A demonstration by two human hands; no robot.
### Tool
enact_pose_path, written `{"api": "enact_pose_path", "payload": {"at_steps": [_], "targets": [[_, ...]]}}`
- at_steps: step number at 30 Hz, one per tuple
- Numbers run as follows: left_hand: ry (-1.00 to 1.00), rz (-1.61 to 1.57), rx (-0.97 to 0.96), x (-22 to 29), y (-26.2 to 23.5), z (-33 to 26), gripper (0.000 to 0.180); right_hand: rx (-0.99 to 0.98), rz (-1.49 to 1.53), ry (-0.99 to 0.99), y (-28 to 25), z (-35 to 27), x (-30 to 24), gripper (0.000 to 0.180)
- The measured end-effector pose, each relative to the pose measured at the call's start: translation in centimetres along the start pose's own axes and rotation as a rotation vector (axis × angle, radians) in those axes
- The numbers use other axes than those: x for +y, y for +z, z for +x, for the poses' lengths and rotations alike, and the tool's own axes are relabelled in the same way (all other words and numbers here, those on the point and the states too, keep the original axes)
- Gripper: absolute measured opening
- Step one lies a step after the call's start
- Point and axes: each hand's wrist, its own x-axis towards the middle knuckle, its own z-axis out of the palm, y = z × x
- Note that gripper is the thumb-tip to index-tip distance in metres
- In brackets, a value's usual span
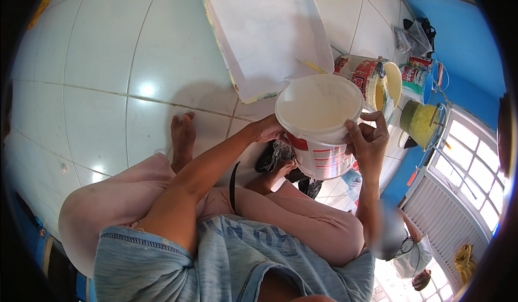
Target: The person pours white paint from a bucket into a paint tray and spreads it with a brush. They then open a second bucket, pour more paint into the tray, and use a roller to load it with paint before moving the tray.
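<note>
A white plastic bucket (pixel 324 160) with a red printed label is held up between my two hands, its pale inside facing me. My left hand (pixel 268 129) grips its left side below the rim; the bucket hides part of those fingers. On the opposite side, my right hand (pixel 372 138) holds the rim and wall with its fingers and thumb. Just beyond the bucket lies a shallow box or tray (pixel 327 44), its bottom covered in white. A thin yellowish stick (pixel 315 67) lies near its right edge.
Paint-stained buckets (pixel 360 75) stand right of the tray, with more cans (pixel 414 81) and a yellow-smeared pail (pixel 416 121) farther off. Black plastic (pixel 270 159) lies by my foot. Another person (pixel 413 256) is at the lower right. White tiles (pixel 97 48) cover the floor.
</note>
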Motion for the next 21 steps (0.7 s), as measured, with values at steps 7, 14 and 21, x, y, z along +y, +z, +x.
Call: {"api": "enact_pose_path", "payload": {"at_steps": [7,14,21], "targets": [[0.001,0.006,0.005,0.58,-0.24,0.16,0.058,-0.007,0.001,-0.023,0.1,0.5,0.12,0.033],[0.01,0.027,0.009,0.3,-0.3,0.29,0.059,0.0,-0.01,-0.015,0.16,0.62,0.02,0.032],[0.023,0.031,0.015,0.38,-0.27,0.4,0.058,-0.005,-0.011,-0.023,0.23,0.71,-0.19,0.032]]}}
